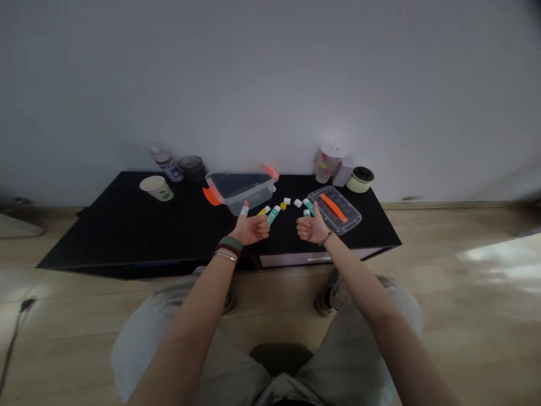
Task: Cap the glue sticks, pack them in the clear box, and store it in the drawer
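Both hands are raised above the cabinet's front edge, thumbs up and fingers curled into fists. Nothing shows in my left hand [252, 229], whose thumb carries a white wrap. Just beyond it lie a green-and-white tube [274, 213] and a yellow tube [264, 211]. My right hand [311, 228] is likewise closed with nothing visible in it. Beside it are another green tube [309, 206] and a clear lid [351, 215] with an orange handle. Between the hands, farther back, sit a yellow cap [283, 206] and white caps [298, 203]. A clear box [253, 194] with orange clips stands behind my left hand.
On the black cabinet [127, 231], a paper cup [155, 188], a spray can [169, 167] and a dark bowl [192, 167] stand left. At back right are a clear cup [328, 163], a white box [343, 171] and a cream pot [360, 180]. A wall rises behind.
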